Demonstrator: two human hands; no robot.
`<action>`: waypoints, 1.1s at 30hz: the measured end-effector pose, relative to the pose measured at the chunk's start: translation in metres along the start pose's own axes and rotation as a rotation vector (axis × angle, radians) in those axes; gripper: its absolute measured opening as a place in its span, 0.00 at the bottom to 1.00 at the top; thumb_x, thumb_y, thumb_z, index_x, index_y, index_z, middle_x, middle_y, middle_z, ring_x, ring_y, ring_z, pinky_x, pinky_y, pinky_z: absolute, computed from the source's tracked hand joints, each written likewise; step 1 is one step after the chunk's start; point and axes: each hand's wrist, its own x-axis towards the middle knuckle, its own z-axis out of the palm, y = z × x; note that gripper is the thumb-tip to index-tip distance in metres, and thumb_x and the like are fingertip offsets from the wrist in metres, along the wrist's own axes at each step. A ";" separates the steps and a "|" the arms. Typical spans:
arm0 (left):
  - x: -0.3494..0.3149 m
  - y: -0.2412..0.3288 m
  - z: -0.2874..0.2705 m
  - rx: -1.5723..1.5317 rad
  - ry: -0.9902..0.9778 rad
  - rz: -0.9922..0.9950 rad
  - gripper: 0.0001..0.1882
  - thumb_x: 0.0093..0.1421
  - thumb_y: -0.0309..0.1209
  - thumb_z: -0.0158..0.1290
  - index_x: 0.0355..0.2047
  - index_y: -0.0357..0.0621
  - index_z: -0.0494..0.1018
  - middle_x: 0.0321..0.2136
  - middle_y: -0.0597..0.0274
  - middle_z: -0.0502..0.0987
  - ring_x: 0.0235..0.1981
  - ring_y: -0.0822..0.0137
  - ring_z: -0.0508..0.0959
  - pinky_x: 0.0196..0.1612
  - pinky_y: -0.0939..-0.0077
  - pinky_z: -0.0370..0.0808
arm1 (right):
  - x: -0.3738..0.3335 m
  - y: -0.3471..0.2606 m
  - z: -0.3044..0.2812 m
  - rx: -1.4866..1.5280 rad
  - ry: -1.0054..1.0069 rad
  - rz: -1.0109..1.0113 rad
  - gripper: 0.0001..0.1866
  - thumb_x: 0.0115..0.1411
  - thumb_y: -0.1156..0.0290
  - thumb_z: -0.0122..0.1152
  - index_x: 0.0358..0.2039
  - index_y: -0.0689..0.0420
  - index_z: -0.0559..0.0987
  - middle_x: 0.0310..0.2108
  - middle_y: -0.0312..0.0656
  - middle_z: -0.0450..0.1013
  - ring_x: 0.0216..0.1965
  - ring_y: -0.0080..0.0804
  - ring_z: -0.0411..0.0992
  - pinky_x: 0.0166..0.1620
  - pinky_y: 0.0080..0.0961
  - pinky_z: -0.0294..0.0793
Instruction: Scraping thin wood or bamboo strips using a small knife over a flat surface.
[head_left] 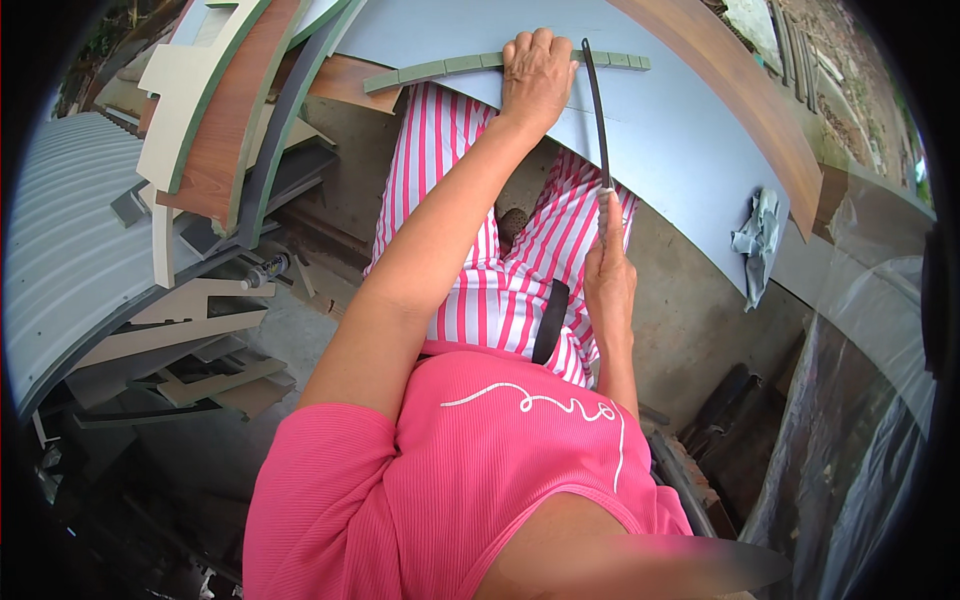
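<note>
- While the left hand (538,80) clasps the curved green notched strip (440,68) around its middle, that strip lies along the counter (670,150), its left end reaching the near edge.
- The right hand (610,272) has its fingers closed around the handle of a slim dark blade (601,130), whose tip end crosses the strip just beside the left hand; whether they touch, I cannot tell.
- Good work here likely means pressing the strip flat, keeping the left fingers clear, and stroking straight and lightly.
- Off the near edge, leftward, a bottle (266,271) lies near board offcuts (180,332); its contents cannot be made out.
</note>
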 end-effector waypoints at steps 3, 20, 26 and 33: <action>0.001 0.000 0.000 -0.004 0.009 0.004 0.13 0.50 0.28 0.62 0.37 0.46 0.73 0.34 0.60 0.70 0.39 0.57 0.69 0.44 0.62 0.63 | 0.011 -0.001 -0.002 0.023 -0.006 0.018 0.39 0.58 0.83 0.45 0.69 0.41 0.51 0.23 0.52 0.72 0.21 0.42 0.71 0.30 0.44 0.67; 0.000 0.003 -0.003 0.003 -0.010 0.014 0.13 0.51 0.28 0.61 0.36 0.46 0.72 0.34 0.60 0.70 0.38 0.58 0.69 0.43 0.62 0.63 | 0.127 -0.035 0.008 -0.107 0.109 -0.262 0.35 0.57 0.79 0.47 0.66 0.44 0.57 0.22 0.55 0.75 0.24 0.53 0.75 0.31 0.45 0.71; 0.001 -0.002 -0.001 0.016 -0.012 -0.002 0.13 0.51 0.29 0.61 0.37 0.47 0.73 0.34 0.60 0.70 0.39 0.58 0.69 0.44 0.62 0.63 | 0.035 -0.008 0.003 -0.099 0.011 -0.111 0.37 0.58 0.82 0.46 0.67 0.42 0.54 0.33 0.55 0.76 0.24 0.48 0.73 0.31 0.44 0.70; 0.003 -0.002 0.000 -0.001 -0.004 0.004 0.13 0.51 0.29 0.62 0.37 0.47 0.73 0.35 0.61 0.71 0.39 0.57 0.70 0.44 0.62 0.63 | 0.007 0.000 -0.002 -0.033 -0.042 -0.031 0.38 0.58 0.84 0.45 0.68 0.41 0.54 0.45 0.50 0.74 0.24 0.44 0.72 0.32 0.44 0.69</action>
